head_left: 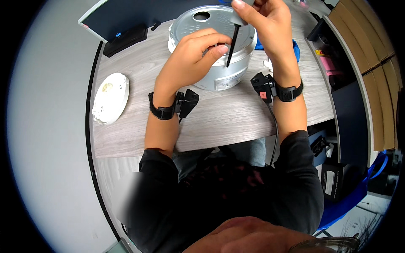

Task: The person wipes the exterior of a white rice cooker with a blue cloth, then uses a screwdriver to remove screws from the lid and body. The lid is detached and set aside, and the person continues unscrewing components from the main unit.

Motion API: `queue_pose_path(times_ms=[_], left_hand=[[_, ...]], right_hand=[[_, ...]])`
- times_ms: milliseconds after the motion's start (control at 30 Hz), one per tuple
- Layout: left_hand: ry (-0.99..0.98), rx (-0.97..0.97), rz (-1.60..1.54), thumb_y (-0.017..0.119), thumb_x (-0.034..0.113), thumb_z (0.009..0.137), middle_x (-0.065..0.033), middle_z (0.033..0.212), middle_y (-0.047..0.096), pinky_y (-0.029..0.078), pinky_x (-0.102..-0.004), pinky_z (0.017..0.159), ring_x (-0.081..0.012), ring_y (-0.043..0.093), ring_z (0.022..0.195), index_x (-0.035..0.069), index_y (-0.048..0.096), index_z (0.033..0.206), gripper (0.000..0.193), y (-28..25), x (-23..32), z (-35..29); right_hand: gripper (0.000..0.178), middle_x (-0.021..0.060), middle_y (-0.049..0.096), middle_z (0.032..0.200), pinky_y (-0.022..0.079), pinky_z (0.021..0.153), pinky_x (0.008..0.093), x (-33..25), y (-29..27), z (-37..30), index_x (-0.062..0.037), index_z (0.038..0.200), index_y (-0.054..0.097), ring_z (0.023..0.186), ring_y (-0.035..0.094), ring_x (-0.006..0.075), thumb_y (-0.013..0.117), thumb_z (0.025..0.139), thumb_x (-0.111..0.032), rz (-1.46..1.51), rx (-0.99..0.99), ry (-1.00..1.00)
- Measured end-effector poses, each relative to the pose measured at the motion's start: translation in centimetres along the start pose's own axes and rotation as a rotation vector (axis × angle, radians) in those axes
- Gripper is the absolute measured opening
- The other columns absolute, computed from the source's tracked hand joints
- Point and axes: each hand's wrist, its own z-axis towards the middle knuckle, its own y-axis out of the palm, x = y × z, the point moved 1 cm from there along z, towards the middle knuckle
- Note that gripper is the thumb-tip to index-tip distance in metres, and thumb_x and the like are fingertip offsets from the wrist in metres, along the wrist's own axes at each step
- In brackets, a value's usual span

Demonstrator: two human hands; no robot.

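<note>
My right hand (270,19) is closed around the handle of a screwdriver (233,44), whose black shaft points down in front of a silver round appliance housing (223,76). The top of this housing is a grey metal plate with a dark round hole. My left hand (192,57) is at the near left side of the housing, thumb and index finger curled toward each other beside the shaft. Whether a small part is between these fingertips, or they touch the shaft, I cannot make out.
A white round cover (112,98) lies at the table's left. A monitor (135,21) on a black base stands behind it. Blue material (296,49) and small white pieces (268,64) lie right of the housing. Shelves with cardboard boxes (358,33) border the table's right.
</note>
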Motion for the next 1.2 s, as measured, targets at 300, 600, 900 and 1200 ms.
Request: queue_pose_path(times_ms=[300, 600, 900, 1200], left_hand=[[-0.022, 0.111, -0.123, 0.058, 0.014, 0.1, -0.0106, 0.083, 0.067, 0.049, -0.034, 0.068, -0.0229, 0.062, 0.075, 0.001, 0.073, 0.107, 0.022, 0.6, -0.9, -0.2], [-0.048, 0.114, -0.08, 0.059, 0.012, 0.098, -0.0101, 0.085, 0.068, 0.047, -0.0337, 0.066, -0.0218, 0.061, 0.073, 0.001, 0.074, 0.101, 0.018, 0.3, -1.2, -0.4], [-0.008, 0.11, -0.078, 0.062, 0.012, 0.097, -0.0096, 0.083, 0.069, 0.047, -0.033, 0.063, -0.0208, 0.06, 0.07, 0.001, 0.074, 0.098, 0.016, 0.0, -2.0, -0.5], [-0.091, 0.014, -0.221, 0.056, 0.013, 0.103, -0.0048, 0.094, 0.071, 0.05, -0.0268, 0.08, -0.0126, 0.063, 0.087, -0.002, 0.069, 0.113, 0.022, -0.7, -1.8, -0.9]], right_hand=[[0.032, 0.001, 0.064, 0.09, 0.049, 0.064, 0.0193, -2.9, 2.8, 2.2, 0.0033, 0.119, 0.06, 0.072, 0.059, 0.0047, 0.074, 0.09, -0.003, -0.084, 0.006, -0.033], [0.035, 0.0019, 0.065, 0.091, 0.05, 0.063, 0.0194, -2.1, 2.9, 2.4, 0.0036, 0.121, 0.06, 0.073, 0.06, 0.0048, 0.074, 0.09, -0.003, -0.062, 0.013, -0.042], [0.042, 0.0021, 0.065, 0.101, 0.055, 0.075, 0.0209, -1.1, 3.2, 2.3, 0.0036, 0.126, 0.059, 0.085, 0.063, 0.0059, 0.076, 0.088, 0.0, 0.01, -0.065, -0.061], [0.043, 0.0045, 0.066, 0.108, 0.057, 0.086, 0.0261, -0.3, 2.3, 2.4, 0.0032, 0.134, 0.055, 0.097, 0.065, 0.0106, 0.071, 0.094, -0.002, 0.118, -0.247, 0.003]])
